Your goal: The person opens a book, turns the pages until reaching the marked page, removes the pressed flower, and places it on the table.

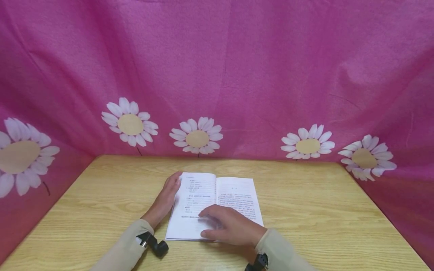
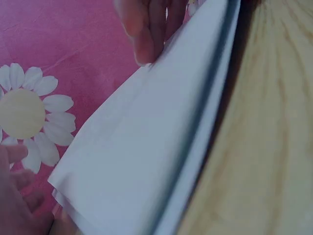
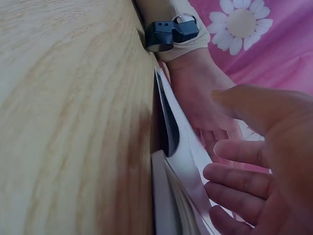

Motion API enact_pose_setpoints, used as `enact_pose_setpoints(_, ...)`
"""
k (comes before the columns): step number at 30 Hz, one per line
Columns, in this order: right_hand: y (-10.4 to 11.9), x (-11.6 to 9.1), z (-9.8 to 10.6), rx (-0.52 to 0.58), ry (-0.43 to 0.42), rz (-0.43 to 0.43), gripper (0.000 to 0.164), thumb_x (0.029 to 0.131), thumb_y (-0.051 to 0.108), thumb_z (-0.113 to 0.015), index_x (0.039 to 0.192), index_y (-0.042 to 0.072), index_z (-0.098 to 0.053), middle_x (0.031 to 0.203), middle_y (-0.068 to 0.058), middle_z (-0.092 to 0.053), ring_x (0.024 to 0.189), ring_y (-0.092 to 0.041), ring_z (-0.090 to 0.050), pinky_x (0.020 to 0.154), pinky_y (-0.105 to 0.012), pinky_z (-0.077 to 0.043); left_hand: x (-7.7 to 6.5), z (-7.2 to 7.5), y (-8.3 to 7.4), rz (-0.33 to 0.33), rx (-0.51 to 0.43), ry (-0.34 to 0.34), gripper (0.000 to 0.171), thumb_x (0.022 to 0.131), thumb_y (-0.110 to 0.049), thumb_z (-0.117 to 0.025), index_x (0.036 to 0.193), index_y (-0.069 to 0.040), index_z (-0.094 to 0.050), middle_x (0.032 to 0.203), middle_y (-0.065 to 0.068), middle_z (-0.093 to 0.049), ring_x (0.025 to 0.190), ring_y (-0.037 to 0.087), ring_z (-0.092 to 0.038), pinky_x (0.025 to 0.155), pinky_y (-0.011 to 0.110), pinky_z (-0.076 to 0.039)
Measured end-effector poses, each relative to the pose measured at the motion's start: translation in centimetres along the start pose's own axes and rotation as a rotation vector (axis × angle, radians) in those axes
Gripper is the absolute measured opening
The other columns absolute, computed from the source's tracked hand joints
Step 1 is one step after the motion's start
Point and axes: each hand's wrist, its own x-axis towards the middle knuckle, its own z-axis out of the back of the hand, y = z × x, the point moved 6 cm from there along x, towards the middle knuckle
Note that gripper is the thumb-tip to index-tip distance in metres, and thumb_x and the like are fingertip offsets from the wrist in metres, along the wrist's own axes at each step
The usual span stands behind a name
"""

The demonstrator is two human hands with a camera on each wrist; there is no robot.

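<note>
An open book with printed pages lies on the wooden table. Along its upper left edge is my left hand, fingers extended; part of it is beyond the page edge. The left wrist view has this left hand beside the page corner, fingers loosely extended. My right hand reaches over the lower middle of the book, fingers relaxed and pointing left. In the right wrist view that right hand has its thumb and fingers apart, gripping nothing. Whether its fingertips touch the paper, I cannot tell.
The light wooden table extends around the book. Behind and beside it hangs a pink cloth printed with large white daisies. A black wrist camera sits on the left sleeve, another on the right.
</note>
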Motion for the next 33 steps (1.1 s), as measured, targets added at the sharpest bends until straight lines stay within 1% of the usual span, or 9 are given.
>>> enact_pose_setpoints(2, 0.1, 0.0, -0.2, -0.029, 0.004, 0.017, 0.044, 0.09, 0.043, -0.066, 0.124, 0.015, -0.06, 0.114, 0.006, -0.063, 0.096, -0.005, -0.055, 0.089, -0.022, -0.045, 0.0, -0.1, -0.2, -0.047, 0.043, 0.012, 0.055, 0.104, -0.037, -0.037, 0.152, -0.011, -0.027, 0.16, 0.009, -0.014, 0.147, 0.031, -0.008, 0.116, 0.053, -0.008)
enact_pose_setpoints(4, 0.3, 0.0, -0.3, -0.058, 0.005, 0.032, 0.045, 0.09, 0.043, -0.066, 0.124, 0.014, -0.059, 0.112, 0.006, -0.063, 0.093, -0.005, -0.055, 0.086, -0.021, -0.045, -0.1, -0.3, -0.5, -0.111, 0.111, 0.025, 0.056, 0.101, -0.034, -0.048, 0.15, -0.011, -0.033, 0.16, 0.011, -0.015, 0.147, 0.033, -0.008, 0.115, 0.056, -0.009)
enact_pose_setpoints(8, 0.3, 0.0, -0.4, -0.067, 0.015, 0.032, 0.047, 0.09, 0.045, -0.065, 0.125, 0.014, -0.059, 0.112, 0.007, -0.062, 0.092, -0.005, -0.054, 0.085, -0.021, -0.045, -0.4, -0.6, -0.6, -0.22, 0.264, 0.071, 0.065, 0.089, -0.041, -0.066, 0.146, -0.018, -0.042, 0.16, 0.008, -0.018, 0.147, 0.034, -0.006, 0.111, 0.065, -0.009)
enact_pose_setpoints(11, 0.3, 0.0, -0.4, -0.058, 0.022, 0.029, 0.049, 0.09, 0.048, -0.064, 0.126, 0.015, -0.058, 0.111, 0.008, -0.062, 0.09, -0.004, -0.053, 0.083, -0.021, -0.045, -0.6, -0.9, -0.6, -0.288, 0.334, 0.123, 0.072, 0.082, -0.047, -0.072, 0.144, -0.022, -0.046, 0.16, 0.005, -0.02, 0.147, 0.035, -0.005, 0.109, 0.069, -0.008)
enact_pose_setpoints(14, 0.4, 0.0, -0.4, -0.059, 0.012, 0.05, 0.05, 0.09, 0.048, -0.064, 0.126, 0.014, -0.058, 0.11, 0.008, -0.062, 0.088, -0.004, -0.052, 0.083, -0.02, -0.045, -0.8, -1.2, -0.7, -0.339, 0.373, 0.168, 0.074, 0.079, -0.05, -0.073, 0.143, -0.023, -0.047, 0.16, 0.003, -0.022, 0.147, 0.034, -0.005, 0.109, 0.067, -0.006)
enact_pose_setpoints(19, 0.6, 0.0, -0.4, -0.074, 0.006, 0.075, 0.048, 0.09, 0.046, -0.065, 0.124, 0.014, -0.058, 0.104, 0.007, -0.061, 0.085, -0.005, -0.052, 0.081, -0.02, -0.045, -1.1, -1.6, -0.6, -0.375, 0.437, 0.22, 0.076, 0.079, -0.053, -0.073, 0.143, -0.024, -0.047, 0.159, 0.001, -0.023, 0.147, 0.033, -0.007, 0.112, 0.062, -0.003)
enact_pose_setpoints(24, 0.5, 0.0, -0.6, -0.069, 0.011, 0.059, 0.042, 0.09, 0.046, -0.065, 0.119, 0.016, -0.059, 0.105, 0.008, -0.061, 0.087, -0.005, -0.053, 0.082, -0.02, -0.045, -1.3, -2.0, -0.5, -0.369, 0.488, 0.27, 0.077, 0.078, -0.06, -0.07, 0.144, -0.029, -0.046, 0.158, -0.004, -0.025, 0.148, 0.028, -0.009, 0.113, 0.059, 0.001)
enact_pose_setpoints(28, 0.4, 0.1, -0.6, -0.062, 0.009, 0.068, 0.038, 0.09, 0.044, -0.065, 0.116, 0.017, -0.059, 0.105, 0.008, -0.061, 0.088, -0.006, -0.053, 0.083, -0.02, -0.044, -1.5, -2.2, -0.5, -0.383, 0.539, 0.304, 0.077, 0.078, -0.064, -0.067, 0.144, -0.03, -0.046, 0.157, -0.004, -0.029, 0.147, 0.028, -0.012, 0.112, 0.06, 0.003)
enact_pose_setpoints(33, 0.5, 0.1, -0.4, -0.055, 0.0, 0.087, 0.036, 0.09, 0.043, -0.066, 0.115, 0.017, -0.06, 0.111, 0.008, -0.062, 0.095, -0.005, -0.055, 0.088, -0.021, -0.045, -1.4, -2.4, -0.4, -0.398, 0.586, 0.318, 0.078, 0.077, -0.067, -0.065, 0.144, -0.031, -0.046, 0.156, -0.002, -0.031, 0.147, 0.03, -0.014, 0.112, 0.061, 0.004)
